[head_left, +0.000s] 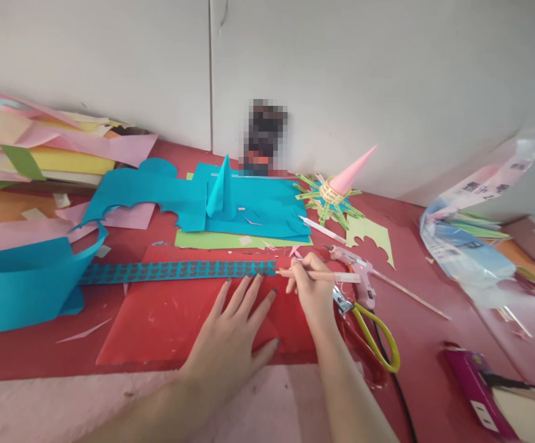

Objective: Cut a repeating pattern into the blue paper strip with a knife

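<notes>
A long blue paper strip (pixel 156 271) covered in rows of dark curved marks lies across a red sheet (pixel 156 332). Its left end runs toward a curled blue paper band (pixel 22 283). My left hand (pixel 233 332) rests flat with the fingers spread, fingertips at the lower edge of the strip near its right end. In my right hand (pixel 313 289) is a pen (pixel 345 277) with a pale pinkish barrel, gripped for writing. The pen's tip is at the strip's right end; whether it touches the paper I cannot tell.
Right of my hand lie yellow-handled scissors (pixel 378 338) and a pink glue gun (pixel 364 283). Behind stand a blue paper cone (pixel 223 191) and a pink cone (pixel 354 172). Coloured paper (pixel 64 147) is piled left; a plastic bag (pixel 461 240) and a purple power strip (pixel 470 387) are right.
</notes>
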`<state>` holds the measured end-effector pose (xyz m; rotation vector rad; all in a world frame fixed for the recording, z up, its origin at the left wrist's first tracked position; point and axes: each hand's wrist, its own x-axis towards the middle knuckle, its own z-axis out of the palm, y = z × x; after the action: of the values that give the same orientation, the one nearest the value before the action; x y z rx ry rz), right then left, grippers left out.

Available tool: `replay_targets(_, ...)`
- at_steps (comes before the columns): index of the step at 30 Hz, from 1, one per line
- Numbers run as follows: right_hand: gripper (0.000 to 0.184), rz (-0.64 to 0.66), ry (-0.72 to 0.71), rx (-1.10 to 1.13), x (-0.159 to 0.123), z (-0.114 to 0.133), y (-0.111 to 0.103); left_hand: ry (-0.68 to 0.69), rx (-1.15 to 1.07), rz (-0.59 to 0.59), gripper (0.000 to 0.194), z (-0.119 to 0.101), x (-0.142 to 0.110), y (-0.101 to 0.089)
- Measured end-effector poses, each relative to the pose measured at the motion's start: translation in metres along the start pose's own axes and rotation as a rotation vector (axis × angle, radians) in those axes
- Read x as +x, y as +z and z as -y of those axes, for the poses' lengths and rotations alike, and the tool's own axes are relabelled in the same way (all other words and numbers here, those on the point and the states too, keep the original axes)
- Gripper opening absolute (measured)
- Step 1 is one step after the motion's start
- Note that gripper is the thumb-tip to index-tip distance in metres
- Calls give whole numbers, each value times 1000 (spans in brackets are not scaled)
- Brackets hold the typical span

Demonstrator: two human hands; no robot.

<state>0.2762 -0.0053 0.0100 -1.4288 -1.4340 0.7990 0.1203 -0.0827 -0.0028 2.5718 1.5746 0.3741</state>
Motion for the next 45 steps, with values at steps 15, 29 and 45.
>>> replay_targets(15,33,22,7,-24,0,1,1,13,10,14,55,0,1,0)
replay_targets(29,31,-18,32,9,1,-4,0,10,6,17,56,1,0,0)
replay_targets(45,32,-21,42,-23,0,1,0,6,-1,20,56,1,1,-1)
